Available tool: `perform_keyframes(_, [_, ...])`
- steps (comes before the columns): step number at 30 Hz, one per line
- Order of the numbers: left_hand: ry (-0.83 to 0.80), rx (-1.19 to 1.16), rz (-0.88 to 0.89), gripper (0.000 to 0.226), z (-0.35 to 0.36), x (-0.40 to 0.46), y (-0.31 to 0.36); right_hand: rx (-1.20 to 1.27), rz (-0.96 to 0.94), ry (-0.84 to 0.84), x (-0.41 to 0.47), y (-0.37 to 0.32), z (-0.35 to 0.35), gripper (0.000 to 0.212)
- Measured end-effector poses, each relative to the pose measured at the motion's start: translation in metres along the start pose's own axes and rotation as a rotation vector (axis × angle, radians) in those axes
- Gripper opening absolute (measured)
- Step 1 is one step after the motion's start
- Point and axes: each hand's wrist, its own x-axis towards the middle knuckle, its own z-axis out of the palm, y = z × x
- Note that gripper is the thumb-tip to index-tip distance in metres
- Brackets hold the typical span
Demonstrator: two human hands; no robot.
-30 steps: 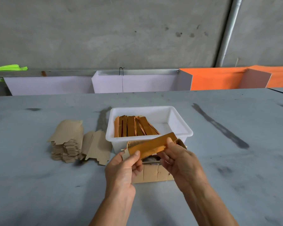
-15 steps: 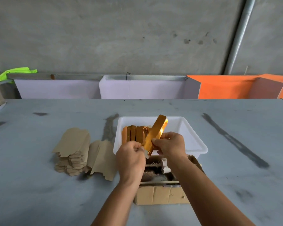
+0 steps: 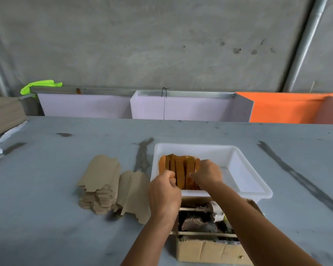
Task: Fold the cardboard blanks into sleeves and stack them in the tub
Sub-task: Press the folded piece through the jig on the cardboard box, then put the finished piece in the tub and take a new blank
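Observation:
A white plastic tub (image 3: 256, 179) stands on the grey table. Inside it, at the left, a row of orange folded sleeves (image 3: 181, 169) stands on edge. My left hand (image 3: 164, 189) reaches over the tub's near rim, its curled fingers pinching the near left end of the row. My right hand (image 3: 208, 174) grips the rightmost sleeve at the right side of the row, and its fingertips are hidden behind the sleeves. A stack of flat brown cardboard blanks (image 3: 100, 181) lies left of the tub.
A second, looser pile of blanks (image 3: 135, 194) leans beside the stack. An open cardboard box (image 3: 210, 250) of odds and ends sits just in front of the tub under my right forearm. White and orange panels (image 3: 181, 108) line the table's far edge.
Both hands carried the folded orange sleeve forward from above the box and down into the tub, where it now stands at the right end of the row.

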Motion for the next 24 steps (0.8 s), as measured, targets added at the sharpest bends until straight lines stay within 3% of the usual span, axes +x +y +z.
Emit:
perform_keyframes(3, [0.153, -0.052, -0.086, 0.032, -0.014, 0.003, -0.017, -0.066, -0.283, 0.039, -0.027, -0.029, 0.009, 0.022])
perform_keyframes(7, [0.257, -0.152, -0.191, 0.031, -0.030, 0.007, -0.046, 0.026, -0.582, -0.062, -0.075, -0.056, 0.033, 0.014])
perform_keyframes(13, [0.302, -0.166, -0.299, 0.046, -0.058, 0.010, -0.081, -0.243, -0.474, -0.239, -0.098, -0.061, 0.090, 0.016])
perform_keyframes(17, [0.307, -0.154, -0.306, 0.042, -0.067, 0.000, -0.088, -0.494, -0.447, -0.173, -0.103, -0.058, 0.133, 0.039])
perform_keyframes(21, [0.303, -0.157, -0.324, 0.036, -0.075, -0.003, -0.096, -0.703, -0.595, -0.127, -0.106, -0.053, 0.150, 0.027])
perform_keyframes(24, [0.297, -0.189, -0.336, 0.036, -0.080, -0.005, -0.102, -0.722, -0.693, -0.110, -0.106, -0.050, 0.148, 0.022])
